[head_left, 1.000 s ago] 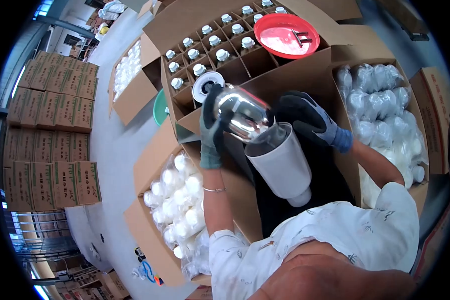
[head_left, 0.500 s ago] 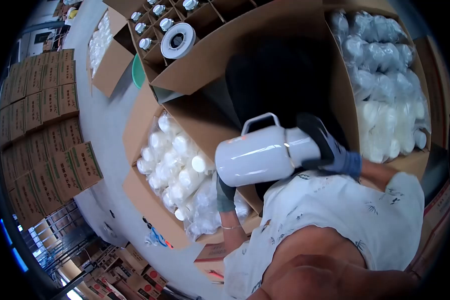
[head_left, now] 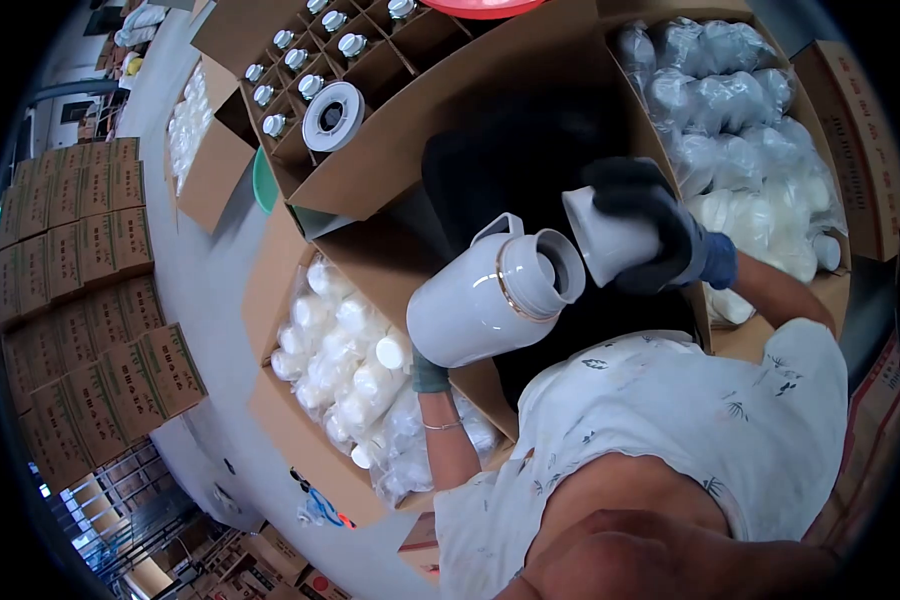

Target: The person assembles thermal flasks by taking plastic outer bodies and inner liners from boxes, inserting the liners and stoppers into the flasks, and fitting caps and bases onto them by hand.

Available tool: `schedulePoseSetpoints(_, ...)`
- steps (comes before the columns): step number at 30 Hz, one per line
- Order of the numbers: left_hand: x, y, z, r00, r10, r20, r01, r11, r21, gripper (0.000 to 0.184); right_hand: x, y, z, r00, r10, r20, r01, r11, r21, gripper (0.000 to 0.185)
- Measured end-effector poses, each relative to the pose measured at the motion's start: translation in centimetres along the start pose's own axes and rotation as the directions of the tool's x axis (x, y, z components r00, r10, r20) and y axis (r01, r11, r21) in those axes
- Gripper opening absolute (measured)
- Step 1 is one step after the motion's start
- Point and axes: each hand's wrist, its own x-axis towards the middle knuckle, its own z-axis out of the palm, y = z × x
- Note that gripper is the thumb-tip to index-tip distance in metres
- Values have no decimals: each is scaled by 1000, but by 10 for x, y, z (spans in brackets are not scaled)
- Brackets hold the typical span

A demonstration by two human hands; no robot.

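A glossy white vacuum flask (head_left: pixel 465 310) with a side handle and a gold ring below its neck lies tilted over my lap, its open mouth facing right. My left hand (head_left: pixel 431 376), in a greenish glove, holds it from below near the base; the fingers are mostly hidden behind the flask. In my right hand (head_left: pixel 655 225), dark-gloved with the fingers wrapped round, is a white cup-shaped lid (head_left: pixel 607 240). The lid is close to the flask's mouth but apart from it.
At my left stands a carton (head_left: pixel 305 430) of white plastic-wrapped parts; another carton (head_left: pixel 715 180) of wrapped parts is at the right. Ahead, a divided carton (head_left: pixel 370 165) holds several silver-topped items and a white ring-shaped part (head_left: pixel 333 117). Stacked boxes (head_left: pixel 80 300) stand farther left.
The lid has come off the flask and moved right with my right hand. The flask has tilted so its mouth shows. The camera view has shifted slightly, and a red rim now appears at the top.
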Motion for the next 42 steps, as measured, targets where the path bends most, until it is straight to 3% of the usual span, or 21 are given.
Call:
schedulePoseSetpoints(4,-6,-5,11,998,66,-1,-64,970,236,61,-31,19,29,964,153,217,-183,975,129,88)
schedulePoseSetpoints(6,-15,-6,18,995,101,-7,-92,933,349,63,-21,20,48,977,191,97,-207,955,210,97)
schedulePoseSetpoints(8,-17,-2,24,986,166,-23,-134,863,486,64,-1,33,70,963,265,47,-261,874,410,107)
schedulePoseSetpoints(9,-18,1,28,978,205,-36,-150,816,559,65,16,33,74,979,199,-44,-171,917,361,104)
schedulePoseSetpoints(12,-22,30,51,906,382,-180,-109,623,775,68,59,11,71,997,74,-12,-72,992,103,94)
schedulePoseSetpoints(13,-23,62,66,879,367,-305,-68,728,682,69,72,4,77,995,41,-94,-27,990,142,84)
schedulePoseSetpoints(16,-16,20,63,818,528,-230,-199,634,747,77,89,-5,80,998,44,-40,-40,995,92,73)
schedulePoseSetpoints(17,-14,21,54,792,587,-167,-267,579,771,79,91,0,86,995,-46,-89,56,992,110,73)
schedulePoseSetpoints(19,-12,16,34,896,423,-135,-250,732,633,77,100,0,89,991,-115,-71,129,959,252,72)
schedulePoseSetpoints(22,-6,10,24,928,352,-122,-247,827,505,73,111,-8,86,984,-173,-41,176,923,343,69)
schedulePoseSetpoints(24,4,12,22,875,458,-157,-273,735,621,71,119,-9,87,976,-188,-111,212,932,294,69)
schedulePoseSetpoints(26,13,46,31,749,641,-169,-231,490,840,70,126,-9,85,964,-134,-228,177,967,183,65)
schedulePoseSetpoints(27,15,48,33,722,644,-254,-186,533,825,71,129,-12,85,964,-69,-259,125,970,208,63)
schedulePoseSetpoints(28,19,49,34,705,673,-223,-184,478,859,69,130,-16,87,959,-4,-283,73,969,236,62)
schedulePoseSetpoints(31,26,54,34,669,728,-151,-165,343,925,66,134,-18,99,937,-15,-348,87,978,191,62)
schedulePoseSetpoints(40,41,45,22,755,638,-151,-312,552,773,67,139,3,105,968,-204,-144,233,944,233,68)
schedulePoseSetpoints(42,52,51,23,752,641,-156,-325,566,758,67,143,-5,102,966,-163,-200,206,954,217,69)
